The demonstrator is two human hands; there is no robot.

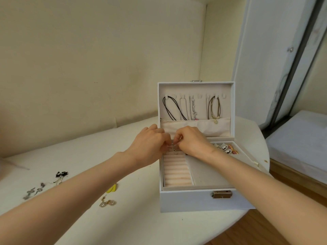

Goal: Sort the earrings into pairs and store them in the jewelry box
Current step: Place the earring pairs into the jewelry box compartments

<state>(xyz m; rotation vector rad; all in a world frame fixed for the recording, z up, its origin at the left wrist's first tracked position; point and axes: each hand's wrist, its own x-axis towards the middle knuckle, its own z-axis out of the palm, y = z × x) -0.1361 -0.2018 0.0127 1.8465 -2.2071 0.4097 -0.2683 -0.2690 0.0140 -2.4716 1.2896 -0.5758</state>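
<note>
The white jewelry box (198,200) stands open on the white table, its lid upright with necklaces hanging inside. My left hand (150,144) and my right hand (192,141) meet over the far end of the pink ring rolls (177,172). Both pinch small silvery earrings (174,147) between the fingertips. Several earrings (227,149) lie in the box's right far compartment. On the table to the left lie gold earrings (107,203), a yellow earring (112,189), black earrings (61,175) and grey metal earrings (33,190).
The table (132,223) has a curved front edge with wooden floor (265,232) beyond it on the right. A wall (88,68) stands close behind. A white mattress (300,144) and a mirrored door (283,50) are at the right.
</note>
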